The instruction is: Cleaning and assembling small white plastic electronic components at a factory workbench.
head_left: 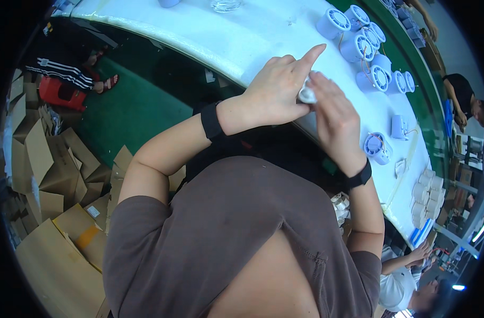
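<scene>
On the far left, brown boxes [56,159] lie in a big pile by a red stool [64,95]. Next, the left hand [279,87] is up over the edge of the white table [199,34], its pointing finger sticking out. A small white thing [307,95] sits between the two hands. The right hand [334,111] is beside it, fingers straight and a bit blurry. I can't tell which hand grips it. Farther right are round fans [379,78] with thin wires, then white rings [428,196].
</scene>
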Action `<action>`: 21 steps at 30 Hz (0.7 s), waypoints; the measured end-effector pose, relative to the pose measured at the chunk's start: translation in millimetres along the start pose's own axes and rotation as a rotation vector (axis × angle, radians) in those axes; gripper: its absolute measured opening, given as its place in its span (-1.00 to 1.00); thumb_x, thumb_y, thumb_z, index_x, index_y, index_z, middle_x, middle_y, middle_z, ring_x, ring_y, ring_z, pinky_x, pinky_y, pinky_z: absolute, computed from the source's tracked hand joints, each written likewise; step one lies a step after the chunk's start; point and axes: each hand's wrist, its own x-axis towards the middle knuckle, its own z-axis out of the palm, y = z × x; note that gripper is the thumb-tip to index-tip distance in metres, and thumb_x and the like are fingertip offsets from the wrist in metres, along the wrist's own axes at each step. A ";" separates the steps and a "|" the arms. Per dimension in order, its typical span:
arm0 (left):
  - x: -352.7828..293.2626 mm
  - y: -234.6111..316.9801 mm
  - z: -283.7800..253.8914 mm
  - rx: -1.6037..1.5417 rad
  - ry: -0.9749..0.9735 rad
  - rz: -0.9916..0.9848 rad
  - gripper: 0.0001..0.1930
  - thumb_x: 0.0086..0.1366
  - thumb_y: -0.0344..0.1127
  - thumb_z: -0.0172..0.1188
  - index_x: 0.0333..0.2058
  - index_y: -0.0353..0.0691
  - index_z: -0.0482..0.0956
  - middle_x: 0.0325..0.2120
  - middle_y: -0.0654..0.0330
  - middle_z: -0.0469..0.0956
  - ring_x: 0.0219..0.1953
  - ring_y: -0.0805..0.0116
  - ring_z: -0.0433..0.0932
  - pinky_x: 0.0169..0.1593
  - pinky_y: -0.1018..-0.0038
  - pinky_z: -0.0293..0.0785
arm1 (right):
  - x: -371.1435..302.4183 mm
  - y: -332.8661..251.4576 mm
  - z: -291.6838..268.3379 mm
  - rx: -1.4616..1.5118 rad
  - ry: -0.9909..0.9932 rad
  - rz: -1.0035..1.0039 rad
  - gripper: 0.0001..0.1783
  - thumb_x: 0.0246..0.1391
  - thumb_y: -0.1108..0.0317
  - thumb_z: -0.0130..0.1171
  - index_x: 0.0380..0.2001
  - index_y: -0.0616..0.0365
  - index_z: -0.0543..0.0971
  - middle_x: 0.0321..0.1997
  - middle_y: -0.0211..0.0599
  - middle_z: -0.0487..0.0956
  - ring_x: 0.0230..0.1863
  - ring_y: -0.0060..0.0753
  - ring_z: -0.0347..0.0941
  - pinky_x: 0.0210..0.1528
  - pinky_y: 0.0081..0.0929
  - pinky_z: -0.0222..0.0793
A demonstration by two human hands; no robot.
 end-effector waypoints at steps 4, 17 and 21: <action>4.4 3.4 -5.9 0.072 -0.023 0.035 -0.18 -0.20 -0.19 0.22 0.06 -0.20 -0.01 -0.42 0.03 0.39 -0.32 0.14 0.34 -0.16 0.36 0.21 | -2.6 13.6 -4.8 0.116 0.077 0.360 -0.72 -0.06 0.53 -0.08 -0.20 0.28 0.40 -0.16 -0.08 0.42 -0.14 -0.19 0.36 -0.13 -0.41 0.29; 19.4 9.3 -18.2 0.150 -0.051 -0.051 -0.61 -0.01 -0.01 0.03 -0.40 -0.27 0.41 -0.63 0.03 0.43 -0.52 0.10 0.43 -0.44 0.43 0.32 | -24.6 -8.6 -29.7 0.818 0.597 0.740 -0.76 0.04 0.42 -0.17 -0.26 0.38 0.33 -0.22 -0.19 0.43 -0.20 -0.34 0.37 -0.14 -0.47 0.23; 5.2 2.9 -18.1 -0.090 0.109 -0.064 -0.66 0.08 -0.08 -0.09 -0.42 -0.31 0.38 -0.64 0.00 0.42 -0.54 0.10 0.44 -0.50 0.45 0.32 | -2.3 -34.2 -23.0 0.157 0.209 0.430 -0.74 0.03 0.38 -0.14 -0.27 0.38 0.33 -0.27 -0.15 0.43 -0.24 -0.32 0.37 -0.17 -0.44 0.24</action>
